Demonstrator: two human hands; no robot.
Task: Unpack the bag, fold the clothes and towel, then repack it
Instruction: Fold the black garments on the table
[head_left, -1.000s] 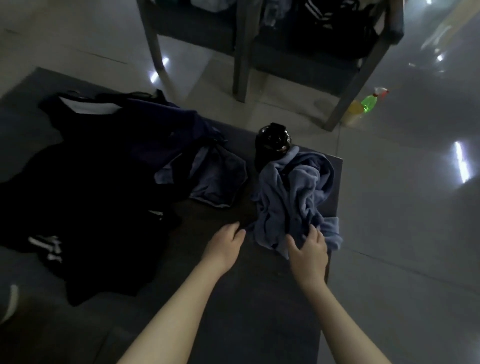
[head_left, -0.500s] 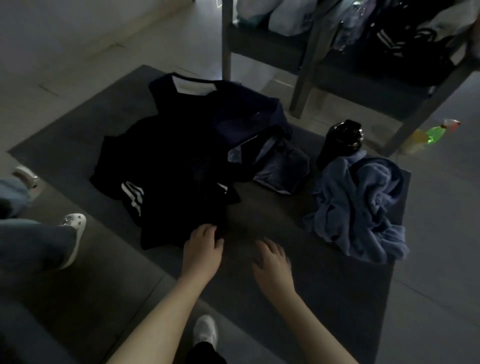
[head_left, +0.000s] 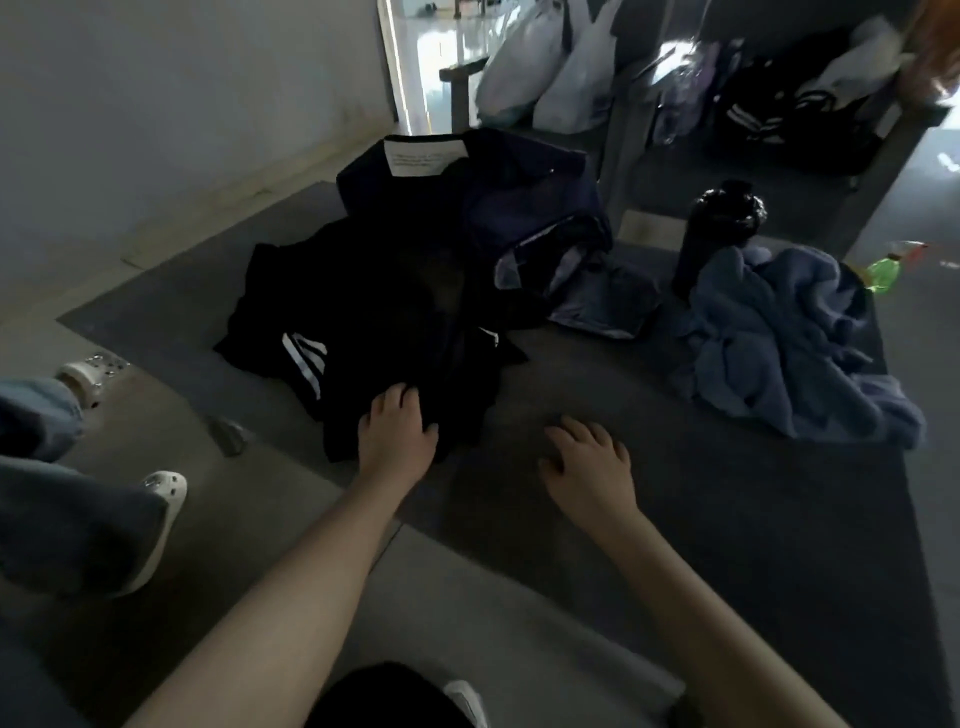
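Folding step, I judge: my left hand (head_left: 397, 436) lies on the black striped garment (head_left: 384, 322), grip unclear; right hand (head_left: 589, 467) spread, empty. Next: flatten it.

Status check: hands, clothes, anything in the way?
Left hand rests on black striped garment, unfolded. Right hand open over mat. Blue towel crumpled, right side. Nothing blocking.

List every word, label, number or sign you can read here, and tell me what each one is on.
On the dark bag, a white label: lines of print, too blurred to read.
On the black garment: white stripes only, no lettering.
On the black bottle: no text can be made out.
Nothing else in view carries legible writing.
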